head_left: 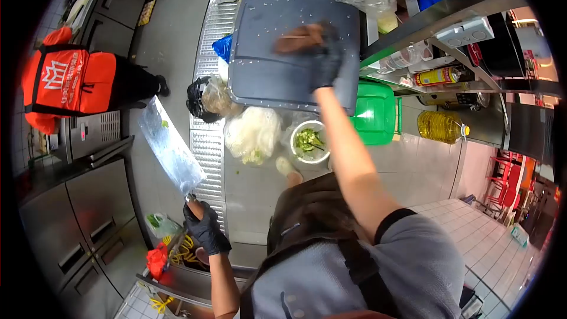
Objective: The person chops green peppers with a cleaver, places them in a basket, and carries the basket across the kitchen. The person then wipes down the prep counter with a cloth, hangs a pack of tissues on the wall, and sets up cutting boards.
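My left hand (207, 227), in a black glove, is closed around the wooden handle of a cleaver (171, 145). The broad blade points up and away, with a small green scrap stuck to it. My right hand (326, 62), also black-gloved and smeared by motion, presses on a brown cloth (295, 40). Beneath it lies a large dark grey lid or board (266, 77), dotted with small white bits. Close below its near edge stand a white bucket (293, 143) holding cut green vegetables (309, 140) and a clear bag of pale food (251, 133).
A green bin (373, 115) stands right of the grey surface, beside a steel shelf (437, 9). An oil jug (440, 127) sits farther right. Another person in an orange vest (71, 80) is at the left, near steel cabinets (97, 201). A drain grate (207, 142) crosses the floor.
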Action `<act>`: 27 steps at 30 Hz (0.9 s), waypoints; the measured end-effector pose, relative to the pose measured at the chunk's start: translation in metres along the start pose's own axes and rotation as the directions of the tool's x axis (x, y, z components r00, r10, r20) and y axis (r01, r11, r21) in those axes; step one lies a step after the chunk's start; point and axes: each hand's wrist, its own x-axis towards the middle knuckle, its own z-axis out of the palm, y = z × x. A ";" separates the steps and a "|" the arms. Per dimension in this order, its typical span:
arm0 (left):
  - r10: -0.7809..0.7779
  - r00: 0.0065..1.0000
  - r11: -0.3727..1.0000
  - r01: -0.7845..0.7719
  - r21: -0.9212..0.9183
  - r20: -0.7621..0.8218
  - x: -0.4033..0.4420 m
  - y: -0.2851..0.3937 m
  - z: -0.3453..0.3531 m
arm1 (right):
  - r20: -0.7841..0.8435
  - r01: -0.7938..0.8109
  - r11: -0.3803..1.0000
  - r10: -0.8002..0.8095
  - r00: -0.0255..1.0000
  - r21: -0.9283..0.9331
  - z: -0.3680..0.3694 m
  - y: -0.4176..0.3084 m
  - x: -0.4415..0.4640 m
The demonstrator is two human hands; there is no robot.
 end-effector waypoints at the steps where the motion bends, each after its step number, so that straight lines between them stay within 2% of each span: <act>1: -0.011 1.000 0.999 0.011 -0.034 0.008 0.002 0.001 0.001 | -0.011 -0.136 0.983 0.136 0.991 -0.122 -0.028 0.018 0.019; 2: -0.023 1.000 0.997 0.024 -0.067 0.013 0.003 0.002 0.001 | -0.024 -0.099 0.892 0.099 0.995 -0.440 -0.035 0.043 0.026; 3: -0.019 1.000 0.997 0.021 -0.070 0.018 0.003 0.004 0.002 | -0.036 -0.069 0.700 0.061 0.997 -0.711 -0.043 0.068 0.033; 5: 0.027 0.999 0.998 -0.026 -0.052 0.017 0.008 -0.012 -0.004 | -0.074 -0.053 0.577 -0.013 0.997 -0.815 -0.028 0.104 0.034; 6: 0.050 0.999 0.998 -0.049 -0.042 0.010 0.010 -0.017 -0.005 | -0.084 -0.040 0.882 0.001 0.996 -0.469 -0.007 0.125 0.027; 7: -0.069 0.997 0.997 0.070 0.029 -0.029 0.000 0.004 0.005 | -0.085 -0.027 0.999 0.025 0.996 -0.024 0.021 0.144 0.013; 8: -0.047 0.998 0.999 0.048 0.010 -0.035 -0.001 0.001 0.005 | 0.007 -0.083 0.939 0.085 0.996 0.333 0.045 0.137 0.003; 9: -0.024 0.999 1.000 0.023 -0.011 -0.040 -0.001 -0.005 0.007 | 0.098 -0.174 0.752 0.144 0.985 0.635 0.068 0.128 -0.007; 11: 0.004 0.999 0.999 -0.006 -0.038 -0.048 -0.003 -0.008 0.015 | 0.379 -0.413 0.725 0.223 0.898 0.551 0.104 0.085 -0.025; 12: 0.008 0.999 0.999 -0.010 -0.046 -0.054 -0.004 -0.006 0.021 | 0.405 -0.325 0.915 0.210 0.890 0.240 0.120 0.068 -0.036; 13: 0.009 0.998 0.999 -0.012 -0.053 -0.063 -0.006 -0.004 0.026 | 0.431 -0.172 0.980 0.196 0.881 -0.096 0.136 0.050 -0.046; 14: -0.001 0.998 0.999 -0.001 -0.032 -0.061 -0.008 -0.003 0.033 | 0.450 0.128 0.880 0.105 0.887 -0.457 0.143 0.031 -0.054; 15: -0.020 0.997 1.000 0.020 -0.005 -0.069 -0.010 0.000 0.039 | 0.475 0.399 0.878 -0.242 0.846 -0.263 0.138 0.019 -0.054; 16: -0.044 0.995 0.999 0.046 0.025 -0.088 -0.013 0.006 0.043 | 0.500 -0.013 0.999 -0.012 0.866 0.047 0.130 0.004 -0.049; 17: -0.090 0.993 0.996 0.089 -0.017 -0.079 -0.020 0.016 0.051 | 0.594 -0.450 0.838 0.199 0.780 0.309 0.119 -0.008 -0.038; 18: -0.083 0.996 0.994 0.080 -0.076 -0.028 -0.020 0.015 0.052 | 0.727 -0.776 0.444 0.325 0.605 0.447 0.109 -0.010 -0.029; 19: -0.086 0.996 0.994 0.084 -0.072 -0.027 -0.019 0.015 0.055 | 0.712 -0.764 0.392 0.302 0.633 0.513 0.093 0.002 -0.017; 20: -0.089 0.996 0.994 0.088 -0.069 -0.017 -0.021 0.015 0.055 | 0.611 -0.506 0.709 0.134 0.780 0.492 0.066 0.005 0.006; 21: -0.079 0.996 0.995 0.076 -0.063 -0.041 -0.022 0.013 0.054 | 0.472 -0.164 0.907 -0.043 0.880 0.388 0.039 0.007 0.029; 22: -0.068 0.996 0.996 0.065 -0.057 -0.052 -0.022 0.011 0.054 | 0.431 -0.161 0.936 0.012 0.902 0.313 0.017 0.035 0.048; 23: -0.057 0.997 0.997 0.054 -0.055 -0.052 -0.021 0.009 0.057 | 0.382 0.016 0.991 -0.066 0.922 0.133 -0.004 0.042 0.067; 24: -0.061 0.996 0.997 0.058 -0.045 -0.072 -0.020 0.009 0.059 | 0.341 0.193 0.979 -0.160 0.926 -0.067 -0.024 0.046 0.089; 25: -0.064 0.995 0.997 0.061 -0.037 -0.081 -0.021 0.008 0.058 | 0.311 0.244 0.872 -0.113 0.944 -0.424 -0.031 0.100 0.096; 26: -0.063 0.994 0.998 0.061 -0.030 -0.086 -0.021 0.008 0.061 | 0.223 0.152 0.775 -0.014 0.975 -0.614 -0.027 0.110 0.095; 27: -0.099 0.982 0.995 0.095 -0.033 -0.160 -0.023 0.010 0.066 | 0.132 0.048 0.637 0.084 0.988 -0.769 -0.023 0.119 0.093</act>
